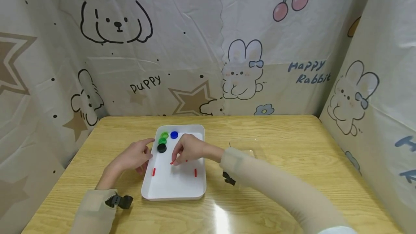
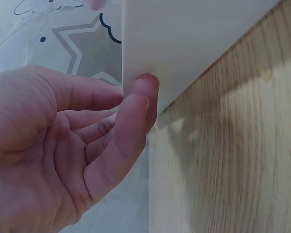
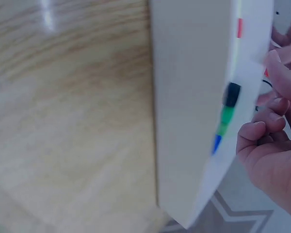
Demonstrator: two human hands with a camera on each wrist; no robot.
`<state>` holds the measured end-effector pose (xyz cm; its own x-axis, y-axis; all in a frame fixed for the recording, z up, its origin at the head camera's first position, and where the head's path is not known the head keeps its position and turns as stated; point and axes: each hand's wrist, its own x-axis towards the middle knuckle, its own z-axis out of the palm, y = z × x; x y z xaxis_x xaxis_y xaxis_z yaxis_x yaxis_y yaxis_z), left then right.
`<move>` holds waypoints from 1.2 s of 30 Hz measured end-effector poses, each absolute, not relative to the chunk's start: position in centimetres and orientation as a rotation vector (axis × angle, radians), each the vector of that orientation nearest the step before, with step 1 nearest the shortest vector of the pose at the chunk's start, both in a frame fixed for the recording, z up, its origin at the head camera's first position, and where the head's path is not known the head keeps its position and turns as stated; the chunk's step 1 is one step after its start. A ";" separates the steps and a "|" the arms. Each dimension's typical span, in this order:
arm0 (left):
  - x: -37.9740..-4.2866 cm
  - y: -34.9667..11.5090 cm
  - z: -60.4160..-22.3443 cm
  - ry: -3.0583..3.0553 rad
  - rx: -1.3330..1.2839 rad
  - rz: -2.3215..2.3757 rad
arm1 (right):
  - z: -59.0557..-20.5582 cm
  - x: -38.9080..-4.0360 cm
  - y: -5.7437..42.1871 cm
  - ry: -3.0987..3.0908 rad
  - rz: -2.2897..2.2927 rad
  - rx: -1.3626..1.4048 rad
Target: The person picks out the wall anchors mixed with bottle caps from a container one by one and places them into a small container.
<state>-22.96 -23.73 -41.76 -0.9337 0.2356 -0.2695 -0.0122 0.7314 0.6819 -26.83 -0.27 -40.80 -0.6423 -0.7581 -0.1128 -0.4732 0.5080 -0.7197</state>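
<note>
On the table stands a shallow white tray (image 1: 173, 190). My left hand (image 1: 134, 156) holds its left wall: one digit reaches the rim, while other fingers press the outer side in the left wrist view. Over the tray's middle, my right hand (image 1: 190, 149) pinches a small red stick (image 1: 172, 163) between thumb and fingertips. Two more red sticks lie flat, a left one (image 1: 154, 172) and a right one (image 1: 195, 172); another red bit (image 1: 186, 160) shows by the right hand. Near the far left corner sit a black cap (image 1: 161, 148), two green caps (image 1: 162, 140) and a blue cap (image 1: 174, 134).
A clear plastic container (image 1: 250, 152) stands right of the tray, partly behind the right forearm. The wooden table (image 1: 286, 136) is bordered by printed curtains (image 1: 201, 46) at the back and sides. Both wrists carry black straps (image 1: 119, 201).
</note>
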 end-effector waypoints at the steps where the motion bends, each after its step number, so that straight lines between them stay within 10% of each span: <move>1: -22.9 -23.7 -41.7 2.598 0.172 1.023 | -40.4 -26.8 -0.1 2.338 -0.939 -1.019; 36: -23.0 -23.9 -41.8 2.597 0.164 1.008 | -36.1 -26.3 18.6 2.511 -1.224 -0.753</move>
